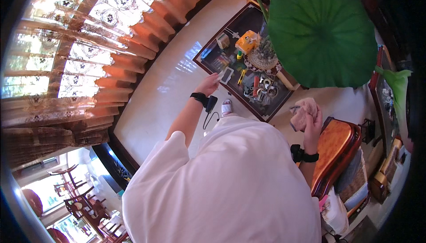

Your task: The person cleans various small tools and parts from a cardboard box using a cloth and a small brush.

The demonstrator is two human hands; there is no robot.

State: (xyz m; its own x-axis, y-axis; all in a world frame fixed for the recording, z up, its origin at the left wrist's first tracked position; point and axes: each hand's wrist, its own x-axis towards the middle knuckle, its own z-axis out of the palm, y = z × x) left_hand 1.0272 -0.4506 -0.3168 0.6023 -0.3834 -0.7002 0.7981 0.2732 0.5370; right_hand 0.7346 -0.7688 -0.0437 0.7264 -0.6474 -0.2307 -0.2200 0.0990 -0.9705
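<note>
My left hand (209,84) is at the near left edge of a dark glass-topped table (256,106), with its fingertips around a small white rectangular frame (227,75). The frame has a dark-looking middle; whether that is an opening or a panel, I cannot tell. Over on the right, my right hand (313,123) grips a crumpled pink cloth (303,111) beside the wooden armrest of a seat (336,139). A yellow utility knife (242,77) lies on the table just past the frame. Black straps with small devices circle both wrists.
On the table are an orange tissue pack (248,41), a small box (223,40), a woven basket with a plant (263,58) and a cluster of small items (264,88). A large green lotus leaf (322,33) overhangs the table's right part. Curtains (133,49) hang at left.
</note>
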